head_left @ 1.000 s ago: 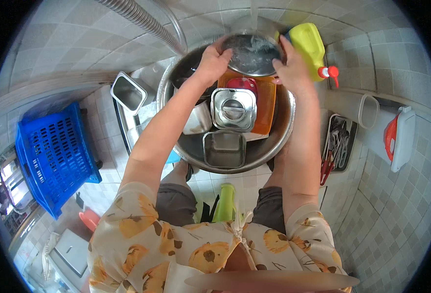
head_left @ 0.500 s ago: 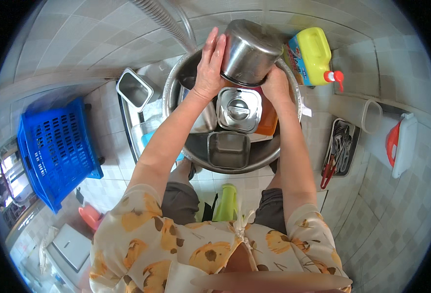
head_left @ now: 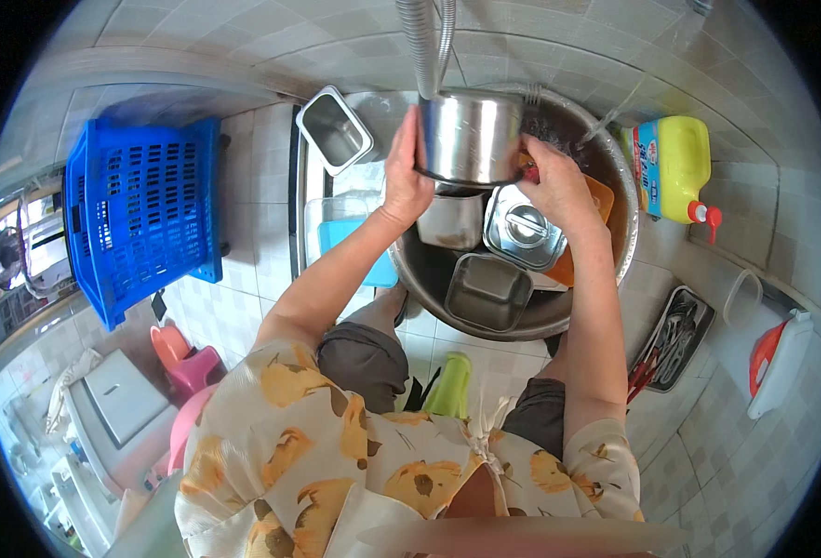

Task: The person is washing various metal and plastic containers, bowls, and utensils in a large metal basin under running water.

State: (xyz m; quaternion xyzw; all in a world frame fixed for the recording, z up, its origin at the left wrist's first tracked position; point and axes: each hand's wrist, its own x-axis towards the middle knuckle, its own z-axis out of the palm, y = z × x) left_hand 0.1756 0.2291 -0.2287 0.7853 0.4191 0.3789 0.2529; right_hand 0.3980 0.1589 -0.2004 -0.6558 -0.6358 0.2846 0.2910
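Observation:
A deep round stainless steel pot (head_left: pixel 472 139) is held up over the far side of a big metal basin (head_left: pixel 627 232). My left hand (head_left: pixel 407 174) presses on the pot's left side with its fingers up along the wall. My right hand (head_left: pixel 555 181) is closed at the pot's lower right edge, with a bit of red showing by its fingertips. Below, the basin holds a square steel lid with a handle (head_left: pixel 526 226), an open steel container (head_left: pixel 488 292), another steel container (head_left: pixel 451 221) and an orange piece (head_left: pixel 600 197), partly hidden by my right arm.
Water (head_left: pixel 615 112) runs into the basin from the upper right. A yellow-green jug (head_left: pixel 682 167) with a red pump stands to the right, above a cutlery tray (head_left: pixel 675 335). At left are a steel container (head_left: pixel 334 130), a light-blue plastic box (head_left: pixel 354 249) and a blue crate (head_left: pixel 145 200).
My view has swung left, shifting the scene rightward. Both hands have brought the pot leftward across the basin, away from the water stream, and tilted it more upright.

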